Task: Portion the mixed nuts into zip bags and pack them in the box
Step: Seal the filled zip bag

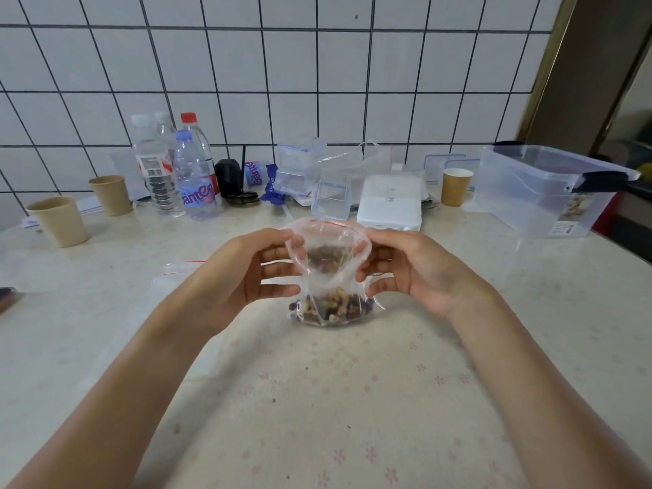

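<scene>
A clear zip bag (326, 277) with a red strip along its mouth stands upright on the table centre. Mixed nuts (333, 307) fill its bottom. My left hand (247, 273) grips the bag's left top edge and my right hand (405, 270) grips its right top edge, so the mouth gapes between them. A large clear plastic box (539, 195) with black latches stands at the far right, with a label on its front. More empty zip bags (176, 268) lie flat behind my left hand.
Paper cups (60, 220) (111, 194) (455, 187) stand at left and back right. Water bottles (194, 174), small clear containers (331, 199), a white box (390, 202) and loose plastic bags line the tiled wall. A dark object (7, 298) lies at the left edge.
</scene>
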A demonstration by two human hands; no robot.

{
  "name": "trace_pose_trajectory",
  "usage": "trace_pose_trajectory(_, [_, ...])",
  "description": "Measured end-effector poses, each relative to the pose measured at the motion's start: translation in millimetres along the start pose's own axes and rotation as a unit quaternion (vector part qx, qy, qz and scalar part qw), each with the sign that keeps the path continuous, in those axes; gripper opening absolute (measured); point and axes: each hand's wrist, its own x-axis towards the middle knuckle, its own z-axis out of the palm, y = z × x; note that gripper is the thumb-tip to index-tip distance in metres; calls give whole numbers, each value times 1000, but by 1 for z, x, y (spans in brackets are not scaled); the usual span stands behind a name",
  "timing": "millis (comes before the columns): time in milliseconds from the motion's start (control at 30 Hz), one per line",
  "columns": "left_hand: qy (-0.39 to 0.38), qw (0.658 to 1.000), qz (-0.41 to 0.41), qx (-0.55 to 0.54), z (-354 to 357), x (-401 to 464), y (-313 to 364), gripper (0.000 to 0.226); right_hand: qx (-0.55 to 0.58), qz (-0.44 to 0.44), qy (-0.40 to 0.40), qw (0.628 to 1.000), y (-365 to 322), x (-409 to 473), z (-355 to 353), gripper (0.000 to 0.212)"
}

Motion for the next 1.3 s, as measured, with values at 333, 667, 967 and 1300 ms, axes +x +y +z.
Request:
trace_pose_trajectory(333, [38,997,60,14,-3,2,-5,16,13,-35,24,999,2,0,2,8])
trace_pose_trajectory(667, [305,821,358,323,16,-3,-14,13,-238,-332,247,879,10,0,28,25])
trace_pose_trajectory(967, [125,981,107,105,16,-6,-2,31,-72,-89,120,986,1,-5,30,26])
trace_pose_trajectory(1300, [-19,994,78,-79,2,-6,6,12,129,-39,11,991,-6,-6,22,9])
